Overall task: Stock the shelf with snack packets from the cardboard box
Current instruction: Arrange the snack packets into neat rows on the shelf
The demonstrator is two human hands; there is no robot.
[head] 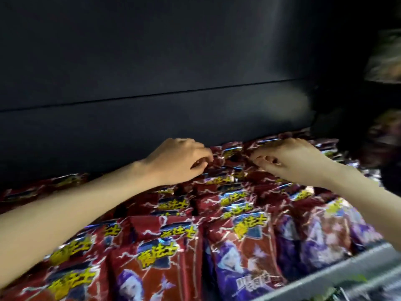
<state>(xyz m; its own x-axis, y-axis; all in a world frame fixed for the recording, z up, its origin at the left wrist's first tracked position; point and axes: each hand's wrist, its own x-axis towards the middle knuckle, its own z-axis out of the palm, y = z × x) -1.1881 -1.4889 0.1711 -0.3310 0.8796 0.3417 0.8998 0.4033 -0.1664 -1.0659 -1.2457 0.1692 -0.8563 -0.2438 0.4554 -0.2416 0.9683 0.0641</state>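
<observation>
Fingers of left hand (180, 160) and right hand (288, 161) curl, seemingly pinching rear snack packets (230, 157) between them.

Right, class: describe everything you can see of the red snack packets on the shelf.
The red snack packets are glossy foil-like bags with yellow lettering, white lightning streaks and purple-toned figures. They lie in overlapping rows that fill the shelf, from its grey front edge back to the dark rear wall. Both forearms reach over them. At the back row the left hand and the right hand, fingers curled, pinch packet tops. The cardboard box is out of view.
</observation>
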